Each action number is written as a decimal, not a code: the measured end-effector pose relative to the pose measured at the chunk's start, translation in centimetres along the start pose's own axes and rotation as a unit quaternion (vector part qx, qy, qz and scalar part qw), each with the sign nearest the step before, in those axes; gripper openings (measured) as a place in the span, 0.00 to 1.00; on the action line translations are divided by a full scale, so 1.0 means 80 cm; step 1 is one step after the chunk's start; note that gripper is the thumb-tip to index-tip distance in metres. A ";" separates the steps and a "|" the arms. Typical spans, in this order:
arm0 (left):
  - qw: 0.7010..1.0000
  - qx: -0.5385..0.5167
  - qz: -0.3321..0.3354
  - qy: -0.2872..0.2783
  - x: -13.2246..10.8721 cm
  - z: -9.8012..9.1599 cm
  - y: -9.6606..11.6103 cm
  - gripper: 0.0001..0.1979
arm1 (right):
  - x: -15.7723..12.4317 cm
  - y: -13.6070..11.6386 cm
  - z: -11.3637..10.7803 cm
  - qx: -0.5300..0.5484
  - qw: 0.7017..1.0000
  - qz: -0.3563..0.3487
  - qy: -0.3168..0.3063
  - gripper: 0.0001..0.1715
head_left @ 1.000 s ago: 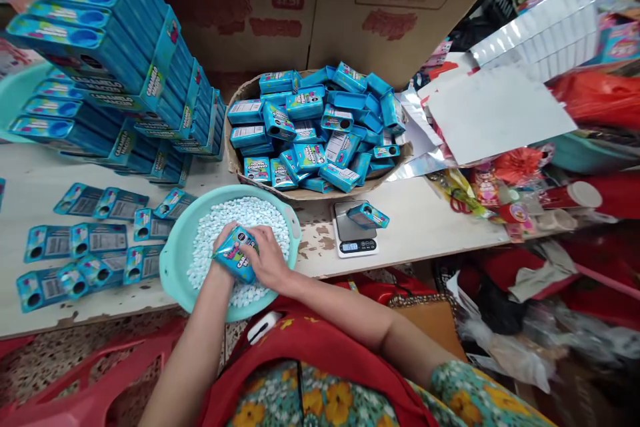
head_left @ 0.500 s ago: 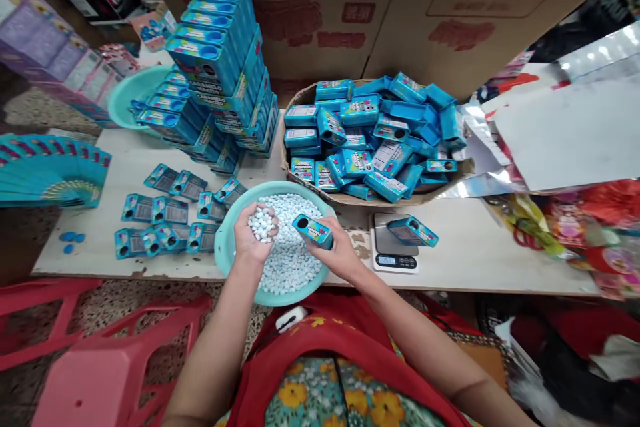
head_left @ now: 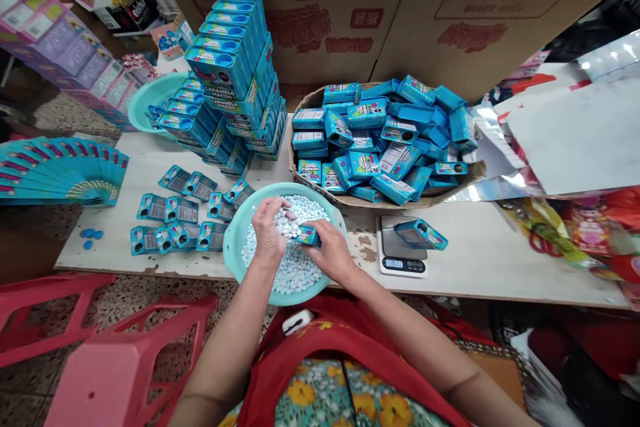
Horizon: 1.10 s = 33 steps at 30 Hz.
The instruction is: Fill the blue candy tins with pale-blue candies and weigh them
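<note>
Worn white table (head_left: 490, 273), paint flaking, backed by tall brown carton (head_left: 350, 67). Left hand (head_left: 270, 230), fingers curled around white candies (head_left: 289, 223); right hand (head_left: 329, 247), fingers pinching blue tin (head_left: 307, 236), both over turquoise bowl (head_left: 233, 247). Nearby, second tin (head_left: 421, 235) overhanging digital scale (head_left: 404, 267). Behind: cardboard tray (head_left: 475, 172) heaped with tins, tall tin stack (head_left: 240, 67). Pink stool (head_left: 95, 380) on speckled floor (head_left: 233, 290).

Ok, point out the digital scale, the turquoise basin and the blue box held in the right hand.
Digital scale (head_left: 397, 249): head view, on its metal plate.
Turquoise basin (head_left: 234, 242): head view, on its left wall.
Held blue box (head_left: 307, 235): head view, on its exposed side.
</note>
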<state>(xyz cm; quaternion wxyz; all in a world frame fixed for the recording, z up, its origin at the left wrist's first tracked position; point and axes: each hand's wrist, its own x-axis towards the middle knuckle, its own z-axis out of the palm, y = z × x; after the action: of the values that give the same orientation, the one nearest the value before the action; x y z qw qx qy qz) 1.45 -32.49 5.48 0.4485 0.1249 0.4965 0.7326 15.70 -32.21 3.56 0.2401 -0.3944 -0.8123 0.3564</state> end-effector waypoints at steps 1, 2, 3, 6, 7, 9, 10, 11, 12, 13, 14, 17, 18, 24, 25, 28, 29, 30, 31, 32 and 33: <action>1.000 0.004 0.001 0.008 0.001 0.001 -0.001 0.11 | 0.000 -0.001 -0.001 0.003 1.000 0.001 0.001 0.23; 1.000 0.008 0.004 0.015 0.002 0.001 -0.003 0.11 | 0.000 -0.001 -0.002 0.006 1.000 0.003 0.001 0.23; 1.000 0.012 0.005 0.022 0.002 0.003 -0.004 0.11 | 0.001 -0.001 -0.002 0.010 1.000 0.006 0.000 0.22; 0.999 0.020 0.007 0.027 0.003 0.007 -0.004 0.12 | 0.001 0.001 -0.006 0.021 1.000 0.021 0.000 0.21; 0.999 0.023 0.008 0.028 0.002 0.009 -0.003 0.13 | 0.001 0.002 -0.007 0.023 0.999 0.025 0.002 0.21; 0.999 0.027 0.009 0.027 0.000 0.012 -0.001 0.13 | 0.001 0.003 -0.010 0.030 0.999 0.027 0.007 0.22; 0.999 0.028 0.011 0.024 -0.001 0.014 0.000 0.13 | 0.001 0.004 -0.010 0.035 0.999 0.030 0.013 0.21; 0.999 0.031 0.014 0.019 -0.002 0.015 0.002 0.13 | 0.000 0.004 -0.011 0.038 0.999 0.031 0.016 0.21; 0.999 0.033 0.016 0.013 -0.004 0.017 0.002 0.13 | 0.000 0.005 -0.011 0.042 0.999 0.029 0.015 0.21; 0.999 0.036 0.017 0.009 -0.006 0.018 0.003 0.12 | 0.000 0.006 -0.010 0.046 0.998 0.028 0.012 0.20; 0.999 0.038 0.019 0.007 -0.007 0.019 0.002 0.12 | 0.000 0.006 -0.009 0.049 0.998 0.029 0.011 0.20; 0.998 0.052 0.018 -0.002 -0.010 0.020 -0.002 0.11 | -0.001 0.007 -0.007 0.060 0.997 0.038 0.017 0.20; 0.998 0.060 0.021 -0.007 -0.011 0.019 -0.003 0.11 | -0.001 0.006 -0.006 0.064 0.997 0.043 0.022 0.20; 0.993 0.080 0.087 0.014 -0.014 0.020 -0.005 0.10 | 0.002 0.002 -0.011 0.112 0.992 0.029 0.051 0.20; 0.993 0.081 0.085 0.006 -0.015 0.022 -0.004 0.11 | 0.002 0.003 -0.011 0.118 0.991 0.026 0.059 0.20; 0.995 0.074 0.063 -0.019 -0.019 0.028 0.000 0.12 | 0.005 0.006 -0.010 0.125 0.989 0.030 0.067 0.20; 0.996 0.068 0.056 -0.025 -0.020 0.029 0.002 0.13 | 0.005 0.007 -0.009 0.126 0.989 0.034 0.064 0.20; 0.996 0.063 0.053 -0.030 -0.020 0.029 0.004 0.13 | 0.005 0.008 -0.010 0.125 0.990 0.037 0.059 0.20; 0.996 0.059 0.054 -0.033 -0.018 0.028 0.005 0.13 | 0.004 0.008 -0.011 0.125 0.990 0.040 0.057 0.20; 0.996 0.056 0.059 -0.032 -0.014 0.024 0.006 0.13 | 0.003 0.008 -0.013 0.127 0.989 0.042 0.057 0.19; 0.996 0.055 0.068 -0.025 -0.007 0.018 0.004 0.14 | 0.001 0.008 -0.017 0.131 0.989 0.040 0.057 0.19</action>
<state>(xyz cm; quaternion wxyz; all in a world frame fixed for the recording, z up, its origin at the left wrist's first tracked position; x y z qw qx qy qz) 2.47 -32.07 6.58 0.4021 0.2019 0.5151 0.7295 16.85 -31.36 3.92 0.3213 -0.4120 -0.7268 0.4458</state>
